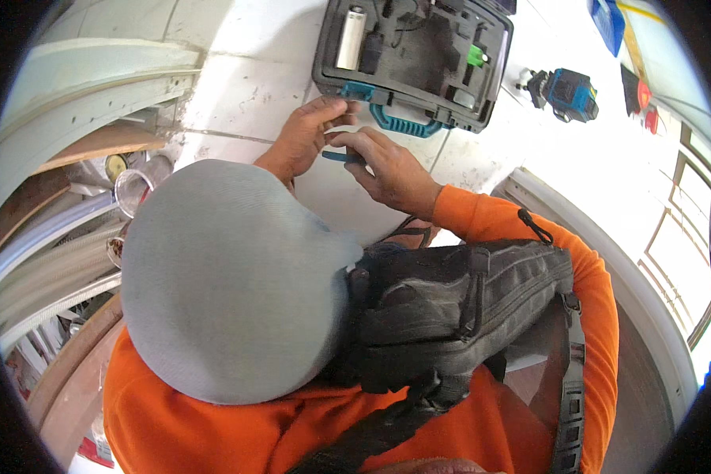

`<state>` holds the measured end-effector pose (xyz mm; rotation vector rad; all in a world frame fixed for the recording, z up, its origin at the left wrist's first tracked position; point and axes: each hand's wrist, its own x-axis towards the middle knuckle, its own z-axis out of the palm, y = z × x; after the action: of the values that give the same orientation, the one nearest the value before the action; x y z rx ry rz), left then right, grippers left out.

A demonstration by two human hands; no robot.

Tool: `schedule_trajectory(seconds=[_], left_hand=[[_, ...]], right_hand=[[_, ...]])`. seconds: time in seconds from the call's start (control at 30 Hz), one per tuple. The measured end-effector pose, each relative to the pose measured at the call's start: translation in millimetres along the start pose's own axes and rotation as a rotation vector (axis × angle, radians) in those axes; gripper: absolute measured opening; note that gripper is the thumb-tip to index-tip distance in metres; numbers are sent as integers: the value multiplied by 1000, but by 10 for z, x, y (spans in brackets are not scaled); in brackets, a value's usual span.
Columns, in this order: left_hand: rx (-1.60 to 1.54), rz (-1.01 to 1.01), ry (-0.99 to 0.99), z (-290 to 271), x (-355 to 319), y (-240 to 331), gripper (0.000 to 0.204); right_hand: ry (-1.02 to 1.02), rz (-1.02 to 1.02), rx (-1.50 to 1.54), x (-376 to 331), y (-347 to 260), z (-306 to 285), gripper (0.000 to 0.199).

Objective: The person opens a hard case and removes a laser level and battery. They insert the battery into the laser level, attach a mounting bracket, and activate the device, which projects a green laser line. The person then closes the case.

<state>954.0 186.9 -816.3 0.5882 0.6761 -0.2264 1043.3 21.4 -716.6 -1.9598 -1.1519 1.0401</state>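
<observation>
An open black hard case [321, 69] with a foam insert lies on the tiled floor in front of me. Its teal handle [407, 122] and a teal latch [359, 91] face my hands. My left hand [306, 136] is just below the latch, thumb and fingers brought together; whatever lies between them is too small to make out. Beside it, my right hand [391, 167] has its fingers curled around a small flat teal piece [336, 156], whose end sticks out to the left. In the foam sit a white cylinder [351, 39] and a bright green piece [475, 56].
A teal-and-black laser level [570, 95] stands right of the case. A rounded grey cloth-covered shape [237, 284] hides my left forearm. A black bag [442, 308] hangs across my chest. Boards, panels and a clear jar [142, 186] are at left; a pale rail [577, 213] runs at right.
</observation>
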Motion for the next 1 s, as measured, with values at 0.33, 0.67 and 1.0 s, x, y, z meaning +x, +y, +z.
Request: schedule_trajectory(seconds=[0.33, 0.67, 1.0], left_hand=[[21, -50, 86, 130, -20, 91, 36], [16, -58, 120, 83, 28, 66, 32], [-9, -32, 123, 64, 56, 43, 30]], right_hand=[[-156, 542, -31, -515, 952, -280, 35], [298, 963, 796, -848, 1737, -655, 32], [140, 949, 1113, -987, 1491, -1273, 40]])
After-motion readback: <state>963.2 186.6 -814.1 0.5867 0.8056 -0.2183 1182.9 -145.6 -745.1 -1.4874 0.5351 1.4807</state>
